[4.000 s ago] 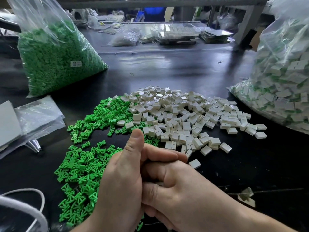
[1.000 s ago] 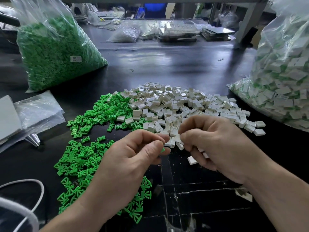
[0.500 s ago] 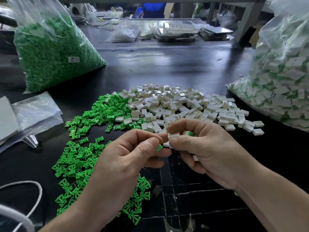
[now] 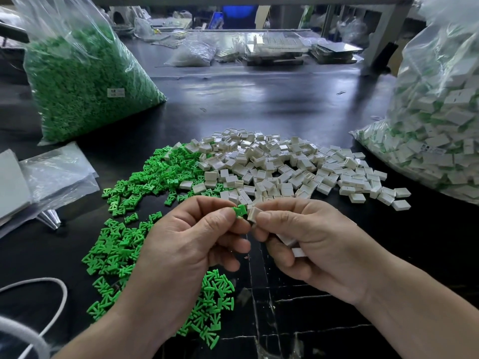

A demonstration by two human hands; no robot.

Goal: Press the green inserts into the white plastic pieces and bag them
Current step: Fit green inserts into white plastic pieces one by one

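Observation:
My left hand [image 4: 186,244] pinches a small green insert [image 4: 239,211] between thumb and forefinger. Right beside it, my right hand [image 4: 311,244] pinches a white plastic piece [image 4: 252,213]; more white pieces show under its curled fingers. The insert and the white piece almost touch. A loose pile of green inserts [image 4: 145,187] spreads over the black table [image 4: 259,99] to the left and under my left hand. A pile of white pieces [image 4: 290,164] lies behind my hands.
A big clear bag of green inserts [image 4: 83,81] stands at the back left. A big clear bag of white pieces with green inside [image 4: 435,130] stands on the right. Empty plastic bags [image 4: 51,174] lie at the left, a white cable [image 4: 49,299] at bottom left.
My hands, clasped together earlier, have come apart. The green insert now shows fully at my left fingertips, next to the white piece in my right fingers.

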